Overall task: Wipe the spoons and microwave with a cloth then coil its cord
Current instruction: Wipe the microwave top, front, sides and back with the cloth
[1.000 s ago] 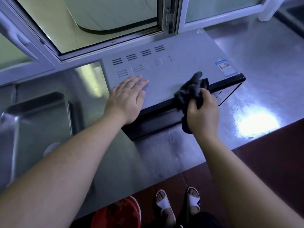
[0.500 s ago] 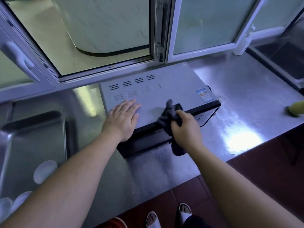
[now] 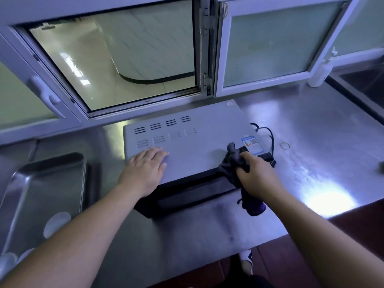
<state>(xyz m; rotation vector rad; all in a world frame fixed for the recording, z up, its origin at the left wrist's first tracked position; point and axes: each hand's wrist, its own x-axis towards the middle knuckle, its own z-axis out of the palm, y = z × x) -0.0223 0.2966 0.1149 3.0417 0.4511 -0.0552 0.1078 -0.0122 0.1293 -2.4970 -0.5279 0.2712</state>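
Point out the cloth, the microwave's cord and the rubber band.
cloth (image 3: 232, 163), head view, on the bunched part above the right hand.
cord (image 3: 271, 138), head view, on the black loop right of the microwave.
rubber band (image 3: 285, 145), head view, on its ring.

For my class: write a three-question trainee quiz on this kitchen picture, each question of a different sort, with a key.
1. True or false: the left hand lies flat on top of the microwave.
2. What does the right hand grip?
A. a spoon
B. a dark cloth
C. a plug
3. Fill in: the black cord lies on the steel counter at the microwave's ____ side, as the person sees it.

Key:
1. True
2. B
3. right
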